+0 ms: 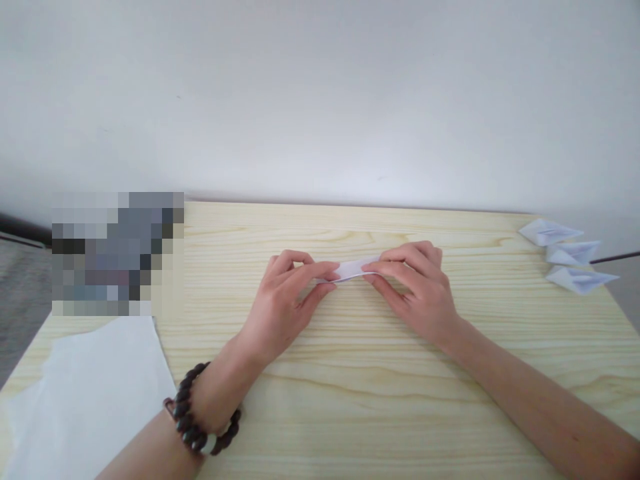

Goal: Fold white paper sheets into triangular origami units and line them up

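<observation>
We see the left hand [285, 300] pinching one end of a narrow folded paper strip [351, 269] between thumb and fingers, while the right hand [420, 287] grips the other end the same way. The strip is bowed slightly between them, held over the middle of the table [330, 400]; we cannot tell whether it touches the wood. We judge the step in hand to be shaping or creasing this strip, and the next move seems to call for even pressure from both hands so the layers stay aligned. A beaded bracelet [184, 407] circles the left wrist. Farther out, we find loose white sheets [90, 400] at the near left, a pixelated patch [135, 233] beyond them, and three folded paper shapes [575, 253] near the far right corner, by the wall [350, 100].
</observation>
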`<state>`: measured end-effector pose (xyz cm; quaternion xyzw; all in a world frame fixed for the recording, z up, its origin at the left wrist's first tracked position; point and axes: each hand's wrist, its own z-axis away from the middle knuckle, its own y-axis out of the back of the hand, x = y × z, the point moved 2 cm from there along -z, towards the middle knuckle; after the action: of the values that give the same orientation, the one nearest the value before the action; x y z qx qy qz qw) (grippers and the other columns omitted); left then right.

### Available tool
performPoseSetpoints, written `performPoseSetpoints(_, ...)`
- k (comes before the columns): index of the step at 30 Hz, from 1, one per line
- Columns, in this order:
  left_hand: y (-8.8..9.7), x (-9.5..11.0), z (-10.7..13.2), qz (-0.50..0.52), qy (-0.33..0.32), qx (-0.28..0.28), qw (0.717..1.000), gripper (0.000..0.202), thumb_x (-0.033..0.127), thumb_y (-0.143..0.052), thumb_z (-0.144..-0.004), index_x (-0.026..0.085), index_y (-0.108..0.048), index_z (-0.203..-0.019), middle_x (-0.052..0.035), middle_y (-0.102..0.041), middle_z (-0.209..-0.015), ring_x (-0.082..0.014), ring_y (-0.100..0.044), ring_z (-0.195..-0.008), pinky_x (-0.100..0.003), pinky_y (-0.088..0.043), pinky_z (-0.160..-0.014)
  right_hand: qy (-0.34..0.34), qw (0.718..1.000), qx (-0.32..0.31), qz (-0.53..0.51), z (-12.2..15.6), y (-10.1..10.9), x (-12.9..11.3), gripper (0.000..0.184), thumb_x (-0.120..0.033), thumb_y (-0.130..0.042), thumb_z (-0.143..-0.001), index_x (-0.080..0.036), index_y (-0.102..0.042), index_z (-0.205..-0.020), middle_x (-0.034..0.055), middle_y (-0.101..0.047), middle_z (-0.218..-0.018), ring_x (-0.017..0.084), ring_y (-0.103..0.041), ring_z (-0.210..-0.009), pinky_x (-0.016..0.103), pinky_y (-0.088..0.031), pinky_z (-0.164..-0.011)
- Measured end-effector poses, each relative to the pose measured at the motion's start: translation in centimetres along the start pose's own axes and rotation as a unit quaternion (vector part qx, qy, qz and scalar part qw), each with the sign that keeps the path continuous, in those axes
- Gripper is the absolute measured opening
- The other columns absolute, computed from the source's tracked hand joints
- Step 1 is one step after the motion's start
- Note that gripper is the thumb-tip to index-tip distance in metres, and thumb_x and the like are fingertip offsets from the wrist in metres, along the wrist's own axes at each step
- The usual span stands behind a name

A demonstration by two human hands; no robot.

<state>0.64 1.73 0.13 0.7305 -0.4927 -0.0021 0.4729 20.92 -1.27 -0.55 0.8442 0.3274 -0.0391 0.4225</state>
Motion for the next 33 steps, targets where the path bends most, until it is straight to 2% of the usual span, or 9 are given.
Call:
performPoseSetpoints(5,0.2,0.1,0.0,0.005,-0.042,-0.002,0.999,0.015,0.015,-0.066,-0.084,0.020,-0.067,-0.098,-0.0014,-0.069,-0.084,-0.0149,-0.059,-0.085,-0.028,-0.045,-0.070,0.044,0.997,-0.039,-0.047,0.1,0.0,0.0,0.012,-0.016,-0.064,-0.086,-0.025,-0.067,-0.094,0.0012,-0.068,-0.085,0.016,-0.055,-0.078,0.035,-0.036,-0.073)
performPoseSetpoints(9,0.0,0.1,0.2,0.008,-0.052,-0.020,0.998,0.014,0.018,-0.068,-0.083,0.022,-0.066,-0.097,-0.0006,-0.072,-0.086,-0.0178,-0.057,-0.092,-0.030,-0.044,-0.075,0.051,0.996,-0.040,-0.067,0.1,0.1,-0.1,0.011,-0.015,-0.063,-0.086,-0.023,-0.068,-0.090,0.0015,-0.069,-0.084,0.016,-0.056,-0.078,0.035,-0.039,-0.074)
performPoseSetpoints(13,-0.1,0.5,0.2,-0.016,-0.077,-0.027,0.997,0.016,0.020,-0.070,-0.081,0.022,-0.067,-0.097,0.0005,-0.073,-0.086,-0.0198,-0.055,-0.091,-0.034,-0.042,-0.078,0.064,0.994,-0.042,-0.072,0.0,0.0,-0.3,0.012,-0.017,-0.066,-0.085,-0.022,-0.067,-0.096,0.0013,-0.071,-0.085,0.016,-0.058,-0.079,0.034,-0.042,-0.074)
performPoseSetpoints(19,0.2,0.0,-0.1,-0.034,-0.022,0.026,0.999,0.005,0.018,-0.067,-0.083,0.018,-0.064,-0.088,-0.0011,-0.070,-0.077,-0.0183,-0.055,-0.080,-0.034,-0.045,-0.073,-0.004,0.998,0.033,-0.058,-0.4,0.3,-0.1,0.014,-0.019,-0.071,-0.081,-0.020,-0.067,-0.094,0.0052,-0.066,-0.089,0.018,-0.060,-0.082,0.035,-0.047,-0.075)
performPoseSetpoints(24,0.2,-0.4,-0.1,-0.011,-0.012,0.026,1.000,0.008,0.017,-0.067,-0.083,0.019,-0.063,-0.089,-0.0001,-0.070,-0.080,-0.0170,-0.055,-0.079,-0.032,-0.047,-0.073,-0.002,0.998,0.015,-0.067,-0.4,0.2,0.0,0.006,-0.017,-0.069,-0.082,-0.019,-0.068,-0.087,0.0044,-0.063,-0.082,0.017,-0.058,-0.075,0.034,-0.046,-0.070)
performPoseSetpoints(29,0.5,-0.7,-0.2,-0.008,0.039,0.056,0.998,0.016,0.017,-0.068,-0.083,0.020,-0.063,-0.097,-0.0012,-0.067,-0.092,-0.0163,-0.057,-0.088,-0.033,-0.048,-0.081,-0.030,0.994,0.016,-0.106,-0.4,0.2,0.4,0.006,-0.013,-0.066,-0.083,-0.018,-0.066,-0.086,0.0030,-0.064,-0.079,0.015,-0.059,-0.074,0.031,-0.047,-0.068)
performPoseSetpoints(33,0.6,-0.9,-0.2,-0.013,0.052,0.051,0.997,0.010,0.020,-0.070,-0.081,0.022,-0.068,-0.091,-0.0038,-0.060,-0.100,-0.0186,-0.054,-0.095,-0.033,-0.047,-0.077,-0.060,0.990,0.008,-0.128,-0.4,0.2,0.8,0.005,-0.014,-0.067,-0.083,-0.019,-0.066,-0.084,0.0029,-0.065,-0.080,0.014,-0.061,-0.075,0.029,-0.048,-0.068)
